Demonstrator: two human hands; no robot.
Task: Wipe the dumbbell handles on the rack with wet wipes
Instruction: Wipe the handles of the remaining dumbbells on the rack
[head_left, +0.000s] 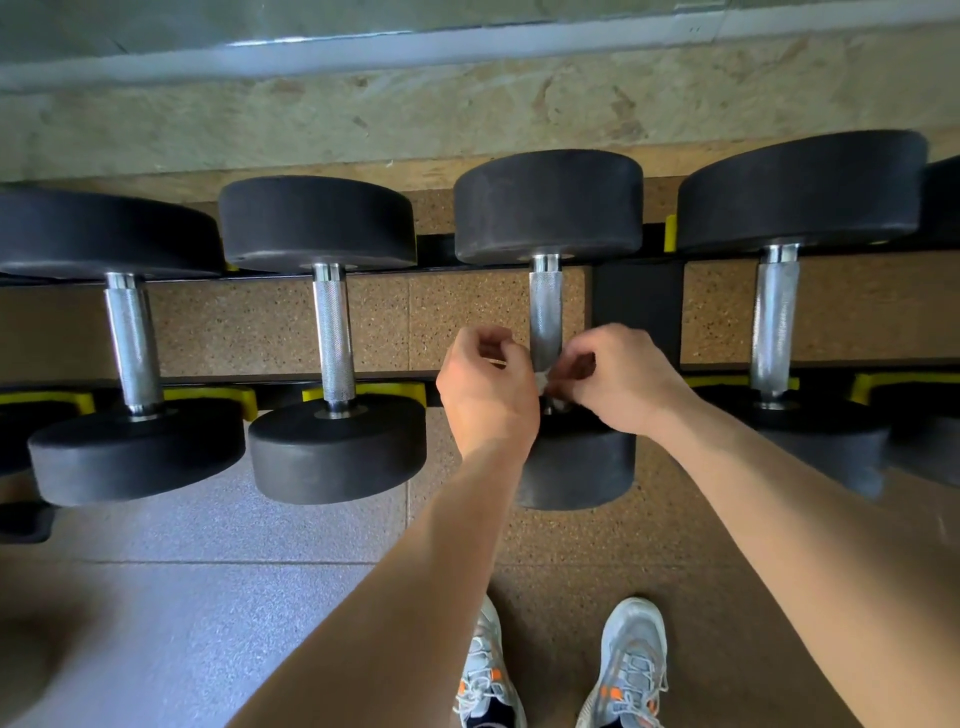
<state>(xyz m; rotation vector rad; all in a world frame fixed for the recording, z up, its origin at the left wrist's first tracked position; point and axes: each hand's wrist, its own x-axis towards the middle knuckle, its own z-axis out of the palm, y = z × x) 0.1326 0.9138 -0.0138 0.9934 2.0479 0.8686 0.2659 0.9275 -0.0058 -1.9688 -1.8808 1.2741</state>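
White and crumpled, the wet wipe (543, 382) is sitting against the near end of a knurled steel handle (545, 312), just where that bar is meeting the front head of the third dumbbell (548, 208) from the left. Both hands are working at it. The left hand (485, 395) is curling its fingers in from one side and the right hand (618, 384) is closing in from the other. Each appears to be pinching an edge of the wipe and drawing it round the bar. How far round the wipe is reaching is hidden behind the fingers.

This dumbbell is lying across the black rails of the rack (639, 306), in line with its neighbours, whose handles are showing bare metal. The nearest one on the left (332, 332) and the one on the right (774, 322) are both well apart from the hands. Whether any of them is already wiped cannot be told.

Judging by this, the person is seating the wipe on the handle before a stroke along it. The next move is calling for a snug wrap and a slide away toward the far head. A twist would let the underside get covered too. The rough knurling is likely to drag at the thin wipe, so steady pressure would suit better than a hard pull.
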